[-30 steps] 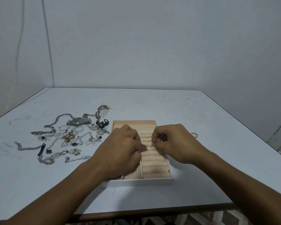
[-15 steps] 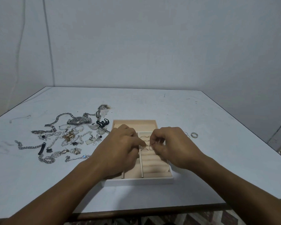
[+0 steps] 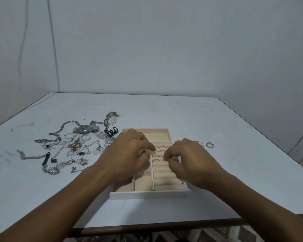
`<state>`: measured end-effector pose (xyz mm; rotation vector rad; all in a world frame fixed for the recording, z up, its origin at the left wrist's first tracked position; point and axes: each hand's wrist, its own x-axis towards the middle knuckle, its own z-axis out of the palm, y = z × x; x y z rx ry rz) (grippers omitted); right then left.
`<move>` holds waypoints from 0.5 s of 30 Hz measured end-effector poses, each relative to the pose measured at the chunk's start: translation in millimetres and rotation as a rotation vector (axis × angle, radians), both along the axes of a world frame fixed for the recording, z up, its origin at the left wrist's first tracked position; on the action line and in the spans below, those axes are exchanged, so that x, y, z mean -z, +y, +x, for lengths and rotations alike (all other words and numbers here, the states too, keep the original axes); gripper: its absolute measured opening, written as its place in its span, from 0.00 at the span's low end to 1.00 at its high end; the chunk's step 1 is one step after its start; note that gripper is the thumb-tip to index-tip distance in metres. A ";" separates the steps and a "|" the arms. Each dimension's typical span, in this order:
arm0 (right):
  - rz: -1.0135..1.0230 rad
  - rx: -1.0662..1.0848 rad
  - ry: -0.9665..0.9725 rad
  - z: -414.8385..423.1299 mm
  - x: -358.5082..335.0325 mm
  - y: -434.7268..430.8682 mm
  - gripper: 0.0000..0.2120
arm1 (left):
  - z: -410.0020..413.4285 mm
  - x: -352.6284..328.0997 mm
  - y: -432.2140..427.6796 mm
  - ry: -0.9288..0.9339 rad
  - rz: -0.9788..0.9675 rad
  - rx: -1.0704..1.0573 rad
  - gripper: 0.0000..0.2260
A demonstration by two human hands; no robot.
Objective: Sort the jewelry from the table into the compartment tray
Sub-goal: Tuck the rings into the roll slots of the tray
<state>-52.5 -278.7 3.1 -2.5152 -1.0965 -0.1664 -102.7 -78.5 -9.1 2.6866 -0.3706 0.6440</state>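
Tray [image 3: 147,193]: on table [image 3: 243,180], near its front edge. Left hand [image 3: 128,154]: fingers curled over the tray's divider, grasp cannot be told. Right hand [image 3: 191,161]: fingertips pinch a ring [image 3: 164,159] at the ring rolls. Jewelry [image 3: 73,145]: heaped left of tray. Loose ring [image 3: 209,145]: right of tray.

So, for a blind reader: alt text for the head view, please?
The right hand pinches a ring at the padded rolls of a beige tray on a white table, the left hand beside it. Tangled jewelry lies to the left.

left hand [image 3: 128,154], right hand [image 3: 191,159] bare; forearms [image 3: 68,203] bare to frame edge.
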 end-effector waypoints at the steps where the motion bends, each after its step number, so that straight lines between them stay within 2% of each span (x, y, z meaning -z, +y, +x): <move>1: -0.007 -0.004 -0.009 -0.1 1.2 -0.5 0.10 | 0.2 -0.2 0.2 -0.002 0.003 0.001 0.12; 8: -0.058 -0.014 -0.034 -2.5 3.1 -2.7 0.13 | 1.4 0.3 0.8 0.007 0.012 0.006 0.14; 15: -0.065 -0.022 -0.034 -1.6 7.1 -2.7 0.14 | 5.2 1.4 -1.8 0.002 0.015 -0.007 0.12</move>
